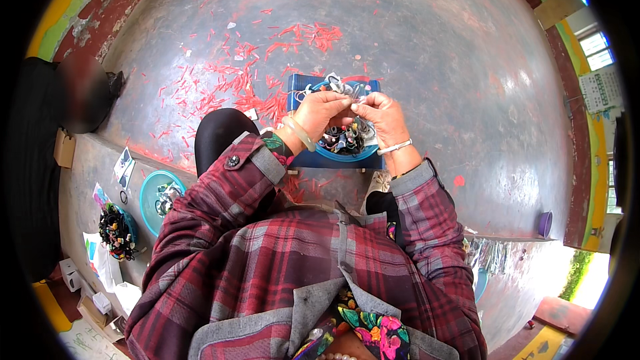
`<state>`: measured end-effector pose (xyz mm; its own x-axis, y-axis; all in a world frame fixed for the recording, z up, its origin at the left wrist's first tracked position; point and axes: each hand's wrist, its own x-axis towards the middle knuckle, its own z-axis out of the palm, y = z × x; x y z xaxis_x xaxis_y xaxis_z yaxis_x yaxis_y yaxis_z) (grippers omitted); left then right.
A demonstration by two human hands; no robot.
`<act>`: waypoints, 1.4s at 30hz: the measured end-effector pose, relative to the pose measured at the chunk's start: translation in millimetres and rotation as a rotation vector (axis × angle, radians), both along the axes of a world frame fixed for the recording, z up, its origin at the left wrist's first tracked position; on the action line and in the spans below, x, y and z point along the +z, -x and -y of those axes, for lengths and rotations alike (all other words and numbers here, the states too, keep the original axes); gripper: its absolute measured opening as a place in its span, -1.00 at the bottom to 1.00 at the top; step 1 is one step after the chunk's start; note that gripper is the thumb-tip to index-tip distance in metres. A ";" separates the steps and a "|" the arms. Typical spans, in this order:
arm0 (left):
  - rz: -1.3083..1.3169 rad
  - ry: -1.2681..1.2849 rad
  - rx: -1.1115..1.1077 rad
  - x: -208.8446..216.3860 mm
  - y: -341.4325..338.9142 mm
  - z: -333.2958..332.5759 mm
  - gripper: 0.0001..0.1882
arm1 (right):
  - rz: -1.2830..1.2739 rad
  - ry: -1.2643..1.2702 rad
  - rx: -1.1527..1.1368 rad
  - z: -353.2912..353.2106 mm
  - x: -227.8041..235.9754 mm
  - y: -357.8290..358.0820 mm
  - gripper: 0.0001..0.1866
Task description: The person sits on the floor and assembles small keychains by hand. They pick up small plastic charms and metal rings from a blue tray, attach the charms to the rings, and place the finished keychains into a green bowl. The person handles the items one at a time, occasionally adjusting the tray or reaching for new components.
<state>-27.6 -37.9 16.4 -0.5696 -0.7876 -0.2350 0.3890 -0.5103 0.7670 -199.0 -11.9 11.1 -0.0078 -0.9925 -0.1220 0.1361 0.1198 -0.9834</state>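
Note:
My left hand (pixel 319 117) and my right hand (pixel 385 119) meet over a blue basin (pixel 340 157), fingertips pinched close together. Both are closed on something small between them; its kind is too small to make out. Clear plastic (pixel 360 91) shows just beyond the fingertips. Under my hands the basin holds a heap of small dark loops with coloured bits (pixel 343 140), which look like hair ties. A grey-white piece (pixel 339 85) lies at its far rim. The basin rests on a low blue stool (pixel 300 85) in front of my knees.
Red strips (pixel 257 97) litter the floor ahead and to the left. A turquoise basin (pixel 148 203) and a bundle of dark hair ties (pixel 117 233) stand at my left, near a person in black (pixel 40 153). Clear packets (pixel 497 255) and a purple cup (pixel 545 225) are at right.

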 end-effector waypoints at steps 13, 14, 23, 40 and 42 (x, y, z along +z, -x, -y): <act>0.159 0.055 0.056 -0.4 -2.2 3.1 -0.83 | -0.761 0.609 -0.223 -11.9 51.3 -3.6 -0.76; 0.159 0.069 0.047 -1.3 -2.4 3.4 -0.83 | -0.792 0.642 -0.201 -14.1 56.3 -8.1 -0.75; 0.484 0.515 0.073 -15.8 5.0 -2.0 -0.84 | -0.991 0.489 -0.052 -17.8 44.3 -13.8 -0.84; 0.365 0.159 0.009 6.3 -7.8 7.7 -0.82 | -0.265 0.082 -0.140 -4.9 32.8 6.9 -0.86; 0.277 0.096 0.031 3.4 -8.5 10.3 -0.82 | -0.210 0.032 -0.070 -7.2 38.8 8.6 -0.80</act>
